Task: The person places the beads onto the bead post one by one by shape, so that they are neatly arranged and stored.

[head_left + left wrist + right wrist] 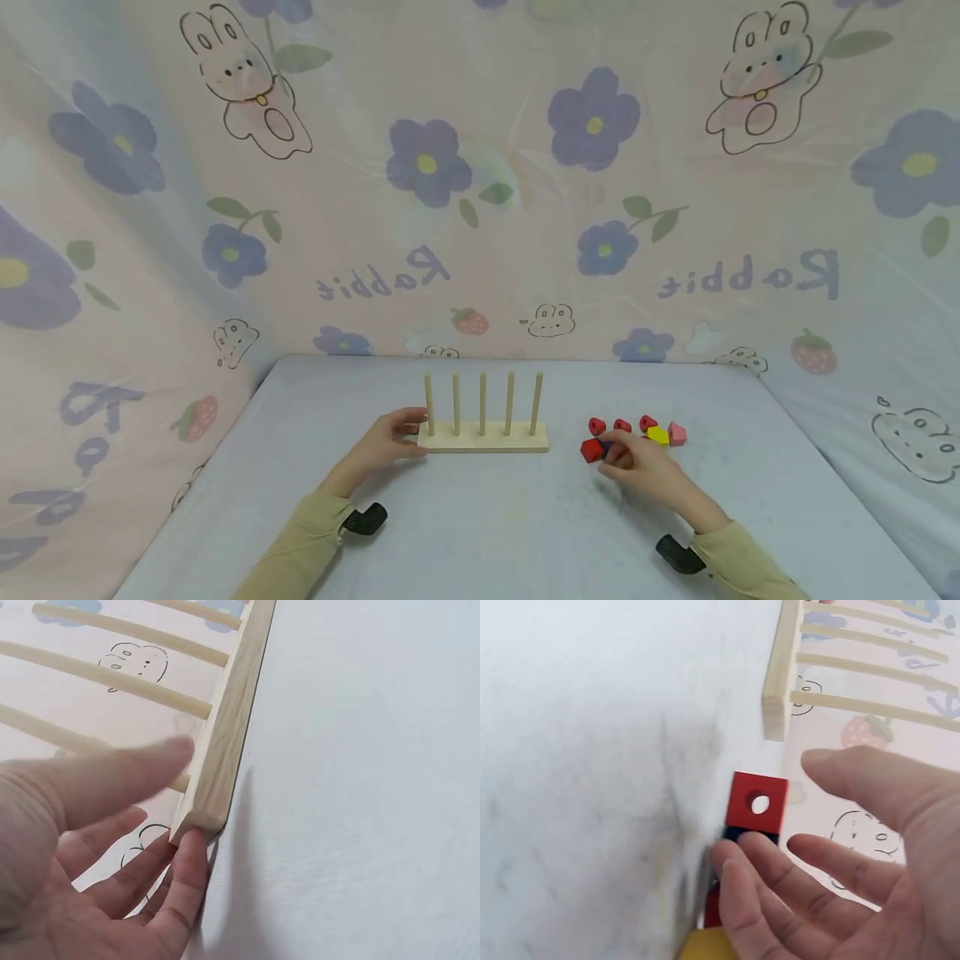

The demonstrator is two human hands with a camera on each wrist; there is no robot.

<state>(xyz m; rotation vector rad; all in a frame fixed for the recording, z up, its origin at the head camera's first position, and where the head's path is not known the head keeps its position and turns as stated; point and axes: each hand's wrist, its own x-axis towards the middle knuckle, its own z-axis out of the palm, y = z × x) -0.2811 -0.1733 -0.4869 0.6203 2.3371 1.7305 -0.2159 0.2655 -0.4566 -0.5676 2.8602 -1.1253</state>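
Observation:
A pale wooden stand (pixel 482 444) with a row of upright pegs sits near the table's middle. My left hand (pixel 386 442) is at its left end; in the left wrist view a fingertip touches the end of the base, while the straight thumb (pixel 142 776) lies across the end peg. On the right, my right hand (pixel 645 471) reaches over the coloured beads, thumb apart from the fingers. By its fingertips lie a red square-faced bead (pixel 742 799) with a hole and a dark blue bead (pixel 735 834). Whether the fingers touch the blue one I cannot tell.
Behind the right hand lie small red beads (pixel 597 426), a yellow bead (pixel 657 436) and a pink bead (pixel 677 434). The white-covered table (pixel 480 533) meets a patterned cloth (pixel 510 283) at its back edge.

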